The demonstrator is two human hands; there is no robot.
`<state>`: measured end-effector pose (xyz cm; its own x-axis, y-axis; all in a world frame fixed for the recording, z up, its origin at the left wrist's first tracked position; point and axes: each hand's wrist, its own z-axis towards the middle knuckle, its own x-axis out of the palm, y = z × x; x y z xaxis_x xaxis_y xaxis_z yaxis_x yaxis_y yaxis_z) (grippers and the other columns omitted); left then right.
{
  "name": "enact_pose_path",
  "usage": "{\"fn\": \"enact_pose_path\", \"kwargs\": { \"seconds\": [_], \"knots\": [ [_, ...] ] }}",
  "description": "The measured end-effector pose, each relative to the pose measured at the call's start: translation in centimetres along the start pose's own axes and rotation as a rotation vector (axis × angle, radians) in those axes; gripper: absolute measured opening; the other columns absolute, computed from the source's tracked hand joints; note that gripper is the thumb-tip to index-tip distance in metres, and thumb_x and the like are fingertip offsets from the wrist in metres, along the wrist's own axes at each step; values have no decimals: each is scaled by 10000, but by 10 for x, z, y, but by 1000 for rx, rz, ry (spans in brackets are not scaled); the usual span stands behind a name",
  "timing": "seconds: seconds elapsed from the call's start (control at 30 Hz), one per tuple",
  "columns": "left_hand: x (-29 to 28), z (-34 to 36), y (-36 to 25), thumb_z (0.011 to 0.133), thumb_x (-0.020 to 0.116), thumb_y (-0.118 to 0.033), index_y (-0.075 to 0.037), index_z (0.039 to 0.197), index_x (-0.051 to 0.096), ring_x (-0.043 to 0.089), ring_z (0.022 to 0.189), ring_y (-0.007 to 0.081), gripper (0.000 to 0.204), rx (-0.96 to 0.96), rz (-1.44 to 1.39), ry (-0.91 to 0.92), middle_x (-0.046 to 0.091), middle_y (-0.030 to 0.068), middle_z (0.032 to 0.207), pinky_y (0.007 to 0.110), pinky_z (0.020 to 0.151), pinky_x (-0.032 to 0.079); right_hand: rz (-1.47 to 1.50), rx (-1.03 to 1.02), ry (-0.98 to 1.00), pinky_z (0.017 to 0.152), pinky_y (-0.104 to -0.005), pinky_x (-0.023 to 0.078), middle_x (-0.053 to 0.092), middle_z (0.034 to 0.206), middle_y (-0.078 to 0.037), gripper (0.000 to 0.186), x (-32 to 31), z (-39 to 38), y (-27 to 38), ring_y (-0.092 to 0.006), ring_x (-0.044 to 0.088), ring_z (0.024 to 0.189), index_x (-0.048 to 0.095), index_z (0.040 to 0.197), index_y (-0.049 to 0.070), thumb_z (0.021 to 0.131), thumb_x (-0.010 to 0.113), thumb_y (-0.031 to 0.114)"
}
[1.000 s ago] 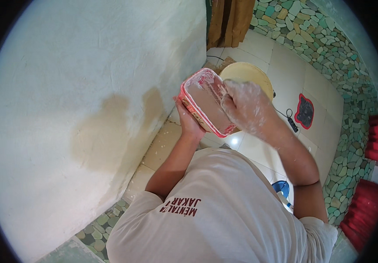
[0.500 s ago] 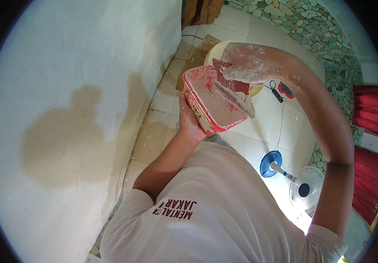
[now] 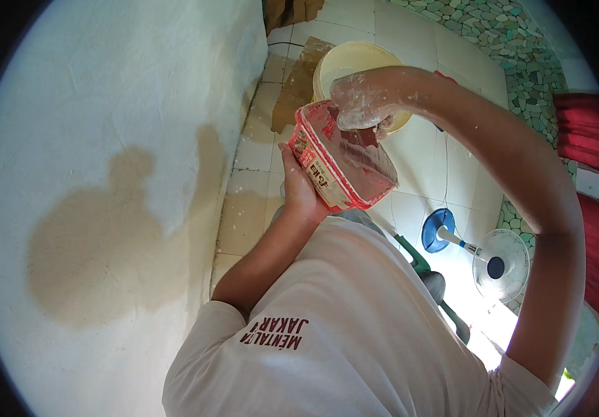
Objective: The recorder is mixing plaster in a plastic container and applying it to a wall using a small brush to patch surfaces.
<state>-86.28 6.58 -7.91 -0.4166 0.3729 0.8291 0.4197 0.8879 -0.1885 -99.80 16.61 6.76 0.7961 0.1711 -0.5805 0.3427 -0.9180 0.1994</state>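
My left hand (image 3: 304, 189) grips a red-rimmed rectangular plastic tub (image 3: 339, 186) from its left side and underneath, tilted in front of my chest. Pale, wet-looking paste coats the tub's inner walls. Smeared with the same whitish paste, my right hand (image 3: 363, 104) is closed on a dark red, flat-bladed scraper (image 3: 362, 137). The scraper's blade reaches down into the tub; its lower edge is hard to make out against the paste.
A cream bucket (image 3: 324, 69) stands on the tiled floor beyond the tub, beside flattened cardboard (image 3: 291, 104). To the left rises a pale wall (image 3: 125, 90) bearing my shadow. A fan (image 3: 499, 267) with a blue base and a green-and-dark object (image 3: 417, 257) are at right.
My right hand has moved down and left, taking the scraper from above the tub's opening to inside it. The tub now tips further toward the right. More of the bucket shows.
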Motion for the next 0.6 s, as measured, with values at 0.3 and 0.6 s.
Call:
{"fn": "enact_pose_path", "kwargs": {
  "seconds": [0.3,0.6],
  "knots": [
    [5,-5,-1,983,194,-620,-160,1456,332,425,1315,314,674,48,36,-39,412,115,1451,482,1099,355,94,-76,-149,608,-403,537,664,749,-190,265,-6,-26,5,-266,652,619,651,787,-72,823,501,144],
    [-12,3,5,967,213,-647,-168,1469,311,398,1331,330,701,11,35,-13,387,114,1466,504,1095,351,193,-51,46,551,-383,515,645,732,-226,247,-1,-32,7,-270,657,598,635,829,-103,767,477,75]
  ]
}}
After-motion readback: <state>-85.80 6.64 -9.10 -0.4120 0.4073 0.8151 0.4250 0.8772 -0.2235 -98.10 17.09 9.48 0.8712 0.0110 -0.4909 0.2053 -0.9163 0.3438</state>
